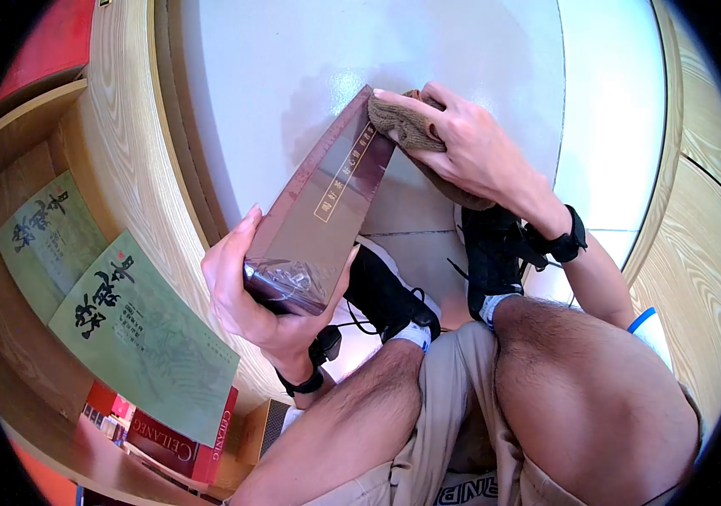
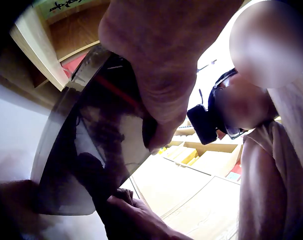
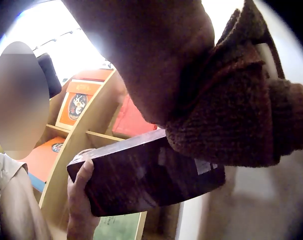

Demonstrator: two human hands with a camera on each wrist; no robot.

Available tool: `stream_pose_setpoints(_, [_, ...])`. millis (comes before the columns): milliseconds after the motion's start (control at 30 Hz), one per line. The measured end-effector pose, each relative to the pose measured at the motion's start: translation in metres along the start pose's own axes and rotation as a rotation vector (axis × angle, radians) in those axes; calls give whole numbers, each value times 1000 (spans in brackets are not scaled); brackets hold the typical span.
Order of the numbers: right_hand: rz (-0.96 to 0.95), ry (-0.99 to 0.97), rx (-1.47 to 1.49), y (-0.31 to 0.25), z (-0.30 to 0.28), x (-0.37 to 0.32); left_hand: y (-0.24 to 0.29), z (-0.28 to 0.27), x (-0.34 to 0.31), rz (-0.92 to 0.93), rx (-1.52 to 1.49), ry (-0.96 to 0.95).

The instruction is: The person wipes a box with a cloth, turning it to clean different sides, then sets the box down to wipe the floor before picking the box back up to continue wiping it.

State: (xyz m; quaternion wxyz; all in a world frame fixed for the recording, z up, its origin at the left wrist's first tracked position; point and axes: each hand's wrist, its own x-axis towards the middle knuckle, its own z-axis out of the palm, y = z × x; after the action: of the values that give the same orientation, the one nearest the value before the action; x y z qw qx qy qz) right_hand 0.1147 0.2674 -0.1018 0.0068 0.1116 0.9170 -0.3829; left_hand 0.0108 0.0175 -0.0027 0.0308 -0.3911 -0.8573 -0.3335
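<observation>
Over the pale tiled floor [image 1: 461, 51], head view: box [image 1: 326, 202] long axis runs near-left to far-right, left hand [image 1: 229, 285] grip wrapped round the near end, right hand [image 1: 478, 145] grip pinching brown cloth [image 1: 407, 122] against the far end, wooden shelf [image 1: 116, 93] close left. Left wrist: box's glossy dark face, cloth at the end away from the left hand. Right wrist: same opposed ends, shelf behind.

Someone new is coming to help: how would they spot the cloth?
Start from the pale floor; above it, the left hand holds a long box. The cloth is in the right hand, at the box's far end: brown, ribbed and crumpled, unlike the smooth, shiny box.
</observation>
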Motion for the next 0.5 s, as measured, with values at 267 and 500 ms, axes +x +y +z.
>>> stream_pose_setpoints(267, [16,-29,-25,1,-3,-1,0,0,0,-6,-2,2])
stream_pose_setpoints(500, [20,-30,-41,3,-6,-5,0,0,-1,-24,-14,2])
